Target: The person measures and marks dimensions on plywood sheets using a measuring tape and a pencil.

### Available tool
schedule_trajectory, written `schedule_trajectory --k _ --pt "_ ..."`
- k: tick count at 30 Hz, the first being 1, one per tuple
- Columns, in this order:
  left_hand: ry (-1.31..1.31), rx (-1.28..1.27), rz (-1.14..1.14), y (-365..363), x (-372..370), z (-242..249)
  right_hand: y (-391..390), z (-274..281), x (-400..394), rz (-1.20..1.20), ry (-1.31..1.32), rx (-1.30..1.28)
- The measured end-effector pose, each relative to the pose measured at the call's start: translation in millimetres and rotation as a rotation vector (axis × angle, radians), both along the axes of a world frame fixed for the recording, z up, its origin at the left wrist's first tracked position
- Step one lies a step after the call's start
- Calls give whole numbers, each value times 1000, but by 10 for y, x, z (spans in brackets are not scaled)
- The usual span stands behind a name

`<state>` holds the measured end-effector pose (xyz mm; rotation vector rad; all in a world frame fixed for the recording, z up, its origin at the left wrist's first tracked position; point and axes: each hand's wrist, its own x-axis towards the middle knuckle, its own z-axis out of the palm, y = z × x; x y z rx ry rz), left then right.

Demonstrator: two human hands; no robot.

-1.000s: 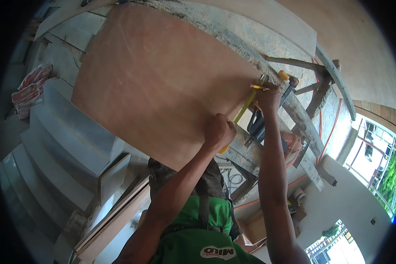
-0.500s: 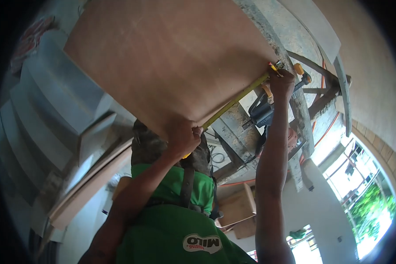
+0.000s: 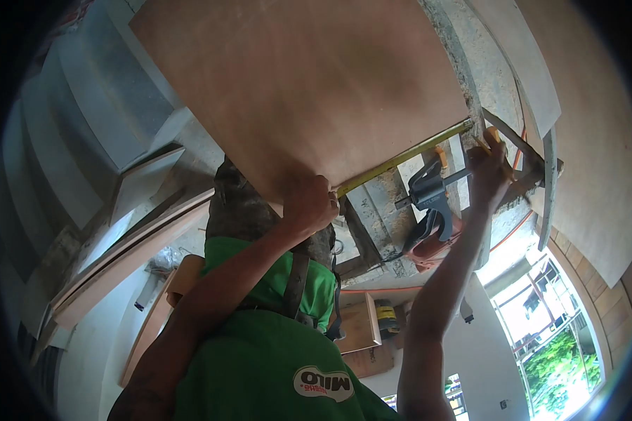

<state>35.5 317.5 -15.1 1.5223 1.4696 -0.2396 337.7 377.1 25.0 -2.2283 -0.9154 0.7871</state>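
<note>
A yellow tape measure (image 3: 404, 156) stretches along the edge of a large brown plywood sheet (image 3: 309, 84). My left hand (image 3: 310, 205) is closed on its near end at the sheet's corner, with the fingers pressed on the wood. The tape's far end lies by the opposite corner. Beyond that end, my right hand (image 3: 490, 172) is closed around a thin yellowish pencil (image 3: 479, 142), apart from the tape. It overlaps the bar end of a dark clamp with orange pads (image 3: 428, 191), so whether it touches the clamp is unclear.
Below the sheet is a rough wooden frame (image 3: 379, 210), with a reddish tool (image 3: 435, 247) beside the clamp. Curved pale panels (image 3: 84, 105) stand at left, near long boards (image 3: 130, 259). More plywood (image 3: 590, 126) is at right. An open box (image 3: 358, 326) sits lower down.
My right hand has moved off the tape's far end, outward and down toward the clamp's bar end. My left hand still grips the near end. The view has shifted, showing more of the clamp.
</note>
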Motion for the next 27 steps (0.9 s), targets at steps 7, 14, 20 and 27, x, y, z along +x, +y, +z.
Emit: schedule_trajectory --k 7,14,20,27 --pt "-14 69 3 17 -9 8 65 32 -293 844 385 -46" --pt "-7 142 -17 2 -10 1 294 -133 -494 944 451 -10" --pt "-20 51 -6 23 -10 21 262 -324 -439 1204 213 82" --pt "-12 71 21 19 -6 33 228 -460 -348 1401 94 366"
